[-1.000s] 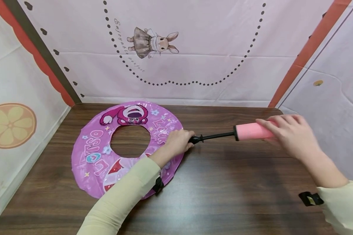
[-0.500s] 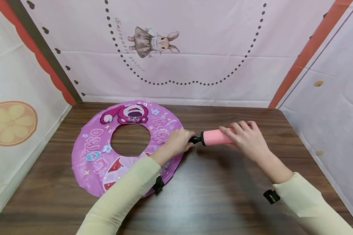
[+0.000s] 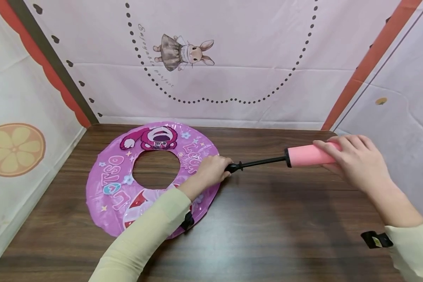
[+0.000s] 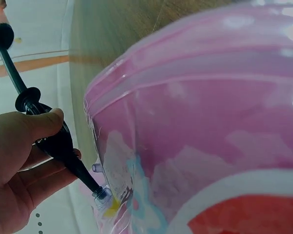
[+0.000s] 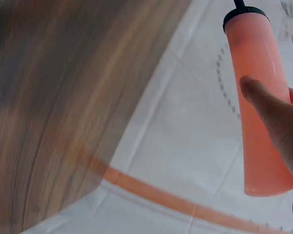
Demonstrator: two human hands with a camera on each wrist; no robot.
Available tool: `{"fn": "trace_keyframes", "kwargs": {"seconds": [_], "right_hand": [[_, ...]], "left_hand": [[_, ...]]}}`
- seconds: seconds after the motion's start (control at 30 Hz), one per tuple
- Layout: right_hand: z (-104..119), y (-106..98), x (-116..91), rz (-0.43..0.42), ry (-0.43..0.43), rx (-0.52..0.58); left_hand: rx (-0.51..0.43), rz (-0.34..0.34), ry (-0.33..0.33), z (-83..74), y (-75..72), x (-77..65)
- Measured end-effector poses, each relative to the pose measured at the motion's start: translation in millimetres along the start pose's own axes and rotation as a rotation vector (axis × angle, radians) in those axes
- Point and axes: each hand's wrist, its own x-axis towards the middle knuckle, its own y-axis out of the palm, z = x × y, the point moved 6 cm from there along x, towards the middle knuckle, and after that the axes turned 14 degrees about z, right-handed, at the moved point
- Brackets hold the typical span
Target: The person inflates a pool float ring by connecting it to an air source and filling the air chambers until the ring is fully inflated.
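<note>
A purple swim ring [image 3: 102, 196] with a pink bear print lies on the left half of the table, plumped up with some wrinkles at its seam. My left hand [image 3: 211, 171] grips the black nozzle end [image 4: 56, 139] of a hand pump beside the ring's right edge. In the left wrist view the nozzle tip sits in the ring's clear valve [image 4: 102, 196]. My right hand [image 3: 359, 162] holds the pump's pink barrel [image 3: 308, 155] at the right, fingers wrapped round it. Between the hands the black pump rod [image 3: 264, 161] shows at length, drawn out of the barrel.
The brown wooden table [image 3: 253, 235] reaches back to a pink printed cloth [image 3: 250, 47] hung behind it. More cloth walls stand at the left [image 3: 7, 98] and right [image 3: 402, 129]. Black straps [image 3: 376, 239] sit at the wrists.
My right hand slid the pink barrel left up to the nozzle end, then drew it back right, baring the rod again. The left hand and swim ring stay nearly in place.
</note>
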Motion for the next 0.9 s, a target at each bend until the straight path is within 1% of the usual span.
{"fn": "trace_keyframes", "kwargs": {"seconds": [0.03,0.1,0.17,0.27,0.37,0.5,0.6,0.7,0.8,0.9], "right_hand": [[-1.3,-1.0,-1.5,-0.004,0.002,0.0],[4.1,1.9,0.8,0.009,-0.008,-0.008],[17.2,10.9,9.0,0.033,-0.026,-0.019],[42.3,26.3,26.6,0.054,-0.045,-0.047],[63.6,38.3,41.2,0.036,-0.062,-0.081],[78.2,46.3,51.9,0.021,-0.066,-0.108],[80.4,47.7,53.3,0.025,-0.07,-0.107],[76.3,44.9,48.2,0.028,-0.079,-0.085],[65.2,38.1,39.0,0.028,-0.076,-0.055],[46.8,27.9,27.7,0.036,-0.054,-0.032]], "left_hand": [[0.005,-0.003,-0.001,-0.7,0.0,0.2],[0.009,-0.01,0.003,-2.8,-0.2,0.9],[0.012,-0.019,0.013,-5.2,-0.6,1.8],[0.02,-0.044,0.04,-8.7,-1.6,2.5],[0.024,-0.07,0.061,-9.5,-2.0,1.4],[0.015,-0.096,0.07,-7.0,-3.1,-1.1],[0.0,-0.084,0.056,-3.9,-3.9,-2.6],[-0.017,-0.049,0.036,-0.9,-2.8,-3.8],[-0.026,-0.02,0.019,1.3,-1.4,-4.6],[-0.03,-0.016,0.012,2.5,-1.1,-5.0]]}}
